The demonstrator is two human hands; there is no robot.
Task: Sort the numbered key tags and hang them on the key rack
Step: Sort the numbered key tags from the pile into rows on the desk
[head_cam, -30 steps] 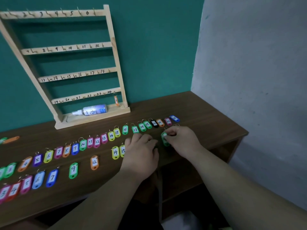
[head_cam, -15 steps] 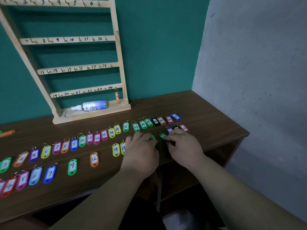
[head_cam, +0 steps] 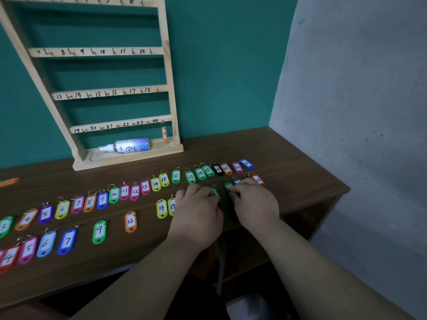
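Left hand (head_cam: 198,211): knuckles up, fingers curled onto the table (head_cam: 288,172) beside a green tag (head_cam: 215,191); grip hidden.
Right hand (head_cam: 254,204): curled likewise, at a second green tag (head_cam: 228,185); grip hidden.
Key tags (head_cam: 124,192): numbered, laid in rows on the table.
Key rack (head_cam: 169,88): holds one orange tag (head_cam: 164,134).

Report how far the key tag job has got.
Done: one orange tag hangs on the rack; a long numbered row lies on the desk. In hand: left hand and right hand work at green tags in the nearer row. Left: hanging nearly everything.
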